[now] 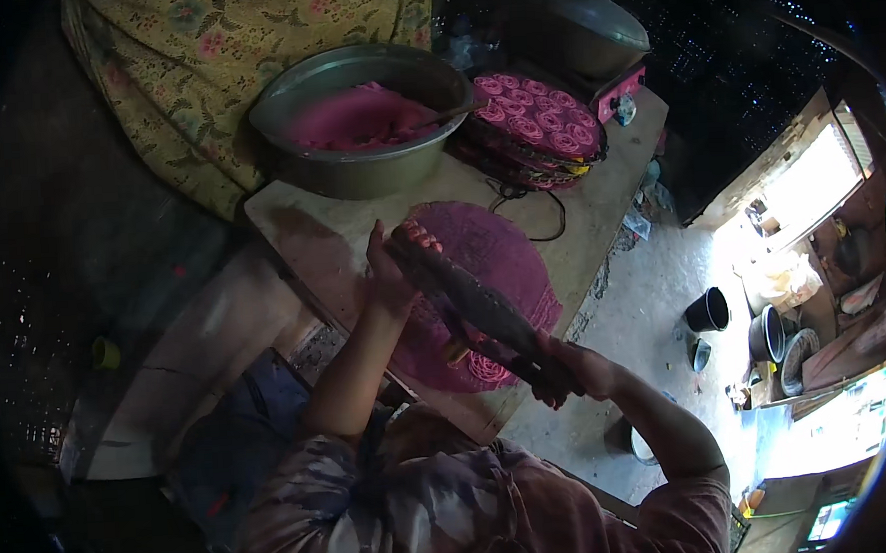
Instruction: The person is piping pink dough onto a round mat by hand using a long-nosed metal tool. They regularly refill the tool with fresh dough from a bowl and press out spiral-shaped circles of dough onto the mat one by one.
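Observation:
Both my hands grip a long dark hand press (474,303), held at a slant above the table. My left hand (391,271) is closed around its far left end, and my right hand (580,367) around its near right end. Below it lies a round pink mat or tray (497,249), partly hidden by the press and my arms. Coiled pink strands (489,370) rest near its front edge, under the press. Beyond, to the right, a stack of round trays carries several pink noodle coils (535,111) on top.
A large metal basin (357,171) holds pink dough (364,115) and a wooden stick (449,113). A big lidded pot (590,28) stands by a pink stove (619,92) at the back right. A dark loop (560,215) lies on the table (600,213). Black buckets (707,310) stand on the floor.

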The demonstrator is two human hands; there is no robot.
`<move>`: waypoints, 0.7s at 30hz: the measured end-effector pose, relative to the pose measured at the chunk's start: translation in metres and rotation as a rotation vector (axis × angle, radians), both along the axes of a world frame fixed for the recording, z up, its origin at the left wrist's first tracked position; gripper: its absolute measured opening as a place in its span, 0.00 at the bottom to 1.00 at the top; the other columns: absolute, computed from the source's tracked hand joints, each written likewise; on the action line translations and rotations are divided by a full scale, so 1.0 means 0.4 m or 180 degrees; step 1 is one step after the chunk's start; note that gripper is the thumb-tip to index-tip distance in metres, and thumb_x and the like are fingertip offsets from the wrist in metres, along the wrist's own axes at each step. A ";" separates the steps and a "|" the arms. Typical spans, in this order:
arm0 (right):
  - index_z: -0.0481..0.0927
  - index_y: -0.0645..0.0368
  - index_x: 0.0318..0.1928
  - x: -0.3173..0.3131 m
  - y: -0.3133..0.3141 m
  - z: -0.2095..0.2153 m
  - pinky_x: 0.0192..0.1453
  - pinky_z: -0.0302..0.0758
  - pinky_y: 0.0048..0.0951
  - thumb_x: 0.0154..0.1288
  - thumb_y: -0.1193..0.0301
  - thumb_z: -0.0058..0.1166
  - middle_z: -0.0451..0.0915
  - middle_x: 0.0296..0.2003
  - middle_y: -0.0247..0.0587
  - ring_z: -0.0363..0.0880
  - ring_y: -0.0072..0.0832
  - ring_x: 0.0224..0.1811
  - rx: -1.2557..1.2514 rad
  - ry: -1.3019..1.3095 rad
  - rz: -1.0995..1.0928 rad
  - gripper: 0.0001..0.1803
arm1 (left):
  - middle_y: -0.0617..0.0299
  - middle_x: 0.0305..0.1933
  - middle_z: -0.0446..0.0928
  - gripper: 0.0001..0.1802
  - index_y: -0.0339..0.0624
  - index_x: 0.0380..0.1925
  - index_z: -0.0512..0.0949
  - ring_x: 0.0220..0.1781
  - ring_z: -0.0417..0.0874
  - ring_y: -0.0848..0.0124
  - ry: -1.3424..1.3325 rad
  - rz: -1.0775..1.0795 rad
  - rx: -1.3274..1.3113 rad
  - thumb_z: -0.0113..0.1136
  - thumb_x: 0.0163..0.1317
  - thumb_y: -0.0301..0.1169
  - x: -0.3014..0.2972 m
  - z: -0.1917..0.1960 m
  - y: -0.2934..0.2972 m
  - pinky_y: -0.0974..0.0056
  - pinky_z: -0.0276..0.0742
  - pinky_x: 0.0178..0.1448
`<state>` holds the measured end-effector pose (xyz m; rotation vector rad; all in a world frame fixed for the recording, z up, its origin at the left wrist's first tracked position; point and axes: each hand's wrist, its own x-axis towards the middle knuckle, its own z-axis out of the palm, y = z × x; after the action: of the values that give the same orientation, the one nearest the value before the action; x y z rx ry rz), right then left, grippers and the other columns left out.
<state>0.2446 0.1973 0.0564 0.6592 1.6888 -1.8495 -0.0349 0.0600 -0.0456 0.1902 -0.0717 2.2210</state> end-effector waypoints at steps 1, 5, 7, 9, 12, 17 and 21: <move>0.76 0.60 0.43 -0.012 0.004 -0.004 0.25 0.73 0.25 0.66 0.34 0.28 0.78 0.25 0.39 0.77 0.24 0.23 0.0227 0.0062 0.0085 0.40 | 0.66 0.26 0.70 0.24 0.44 0.29 0.70 0.31 0.72 0.69 0.0139 0.0070 0.0061 0.44 0.63 0.55 -0.012 -0.004 -0.004 0.60 0.69 0.45; 0.77 0.60 0.36 -0.031 -0.020 0.006 0.23 0.72 0.24 0.65 0.34 0.28 0.78 0.22 0.37 0.77 0.23 0.20 0.0617 0.0249 0.0227 0.40 | 0.68 0.25 0.70 0.22 0.45 0.29 0.70 0.30 0.72 0.70 0.0348 0.0168 0.0116 0.45 0.64 0.53 -0.035 0.066 -0.047 0.62 0.69 0.43; 0.77 0.60 0.34 -0.017 -0.034 0.023 0.22 0.71 0.24 0.65 0.34 0.30 0.77 0.21 0.37 0.77 0.23 0.19 0.0463 0.0233 0.0129 0.40 | 0.69 0.24 0.70 0.21 0.46 0.29 0.70 0.29 0.72 0.70 0.0243 0.0151 0.0055 0.45 0.64 0.52 -0.014 0.091 -0.065 0.62 0.69 0.42; 0.77 0.61 0.32 -0.006 -0.050 0.056 0.21 0.71 0.24 0.65 0.34 0.32 0.77 0.20 0.37 0.76 0.23 0.19 0.0362 0.0206 0.0085 0.39 | 0.69 0.24 0.70 0.21 0.46 0.29 0.70 0.29 0.72 0.70 0.0154 0.0210 0.0010 0.45 0.64 0.52 0.006 0.092 -0.086 0.61 0.69 0.42; 0.76 0.62 0.31 0.018 -0.035 0.095 0.21 0.71 0.24 0.65 0.35 0.35 0.77 0.20 0.37 0.76 0.23 0.19 0.0477 0.0156 0.0029 0.38 | 0.68 0.23 0.69 0.21 0.46 0.29 0.70 0.28 0.72 0.70 -0.0023 0.0243 0.0045 0.44 0.63 0.53 0.039 0.078 -0.062 0.60 0.69 0.41; 0.76 0.62 0.29 -0.010 -0.030 0.074 0.21 0.70 0.24 0.66 0.36 0.36 0.76 0.19 0.36 0.75 0.22 0.18 0.0804 0.0404 -0.0016 0.37 | 0.68 0.21 0.66 0.23 0.46 0.27 0.68 0.25 0.69 0.70 0.0067 0.0210 0.0171 0.41 0.63 0.55 -0.017 0.099 -0.041 0.59 0.67 0.39; 0.77 0.61 0.28 -0.026 -0.057 0.063 0.19 0.68 0.23 0.66 0.37 0.36 0.75 0.17 0.34 0.74 0.21 0.16 0.0797 0.0424 0.0144 0.36 | 0.69 0.23 0.69 0.21 0.46 0.30 0.70 0.26 0.71 0.69 0.0283 0.0413 -0.0136 0.45 0.63 0.52 -0.030 0.091 -0.094 0.60 0.69 0.41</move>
<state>0.2342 0.1744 0.0815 0.6013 2.0274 -1.6988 -0.0469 0.0222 -0.0090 0.2766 0.0379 2.3377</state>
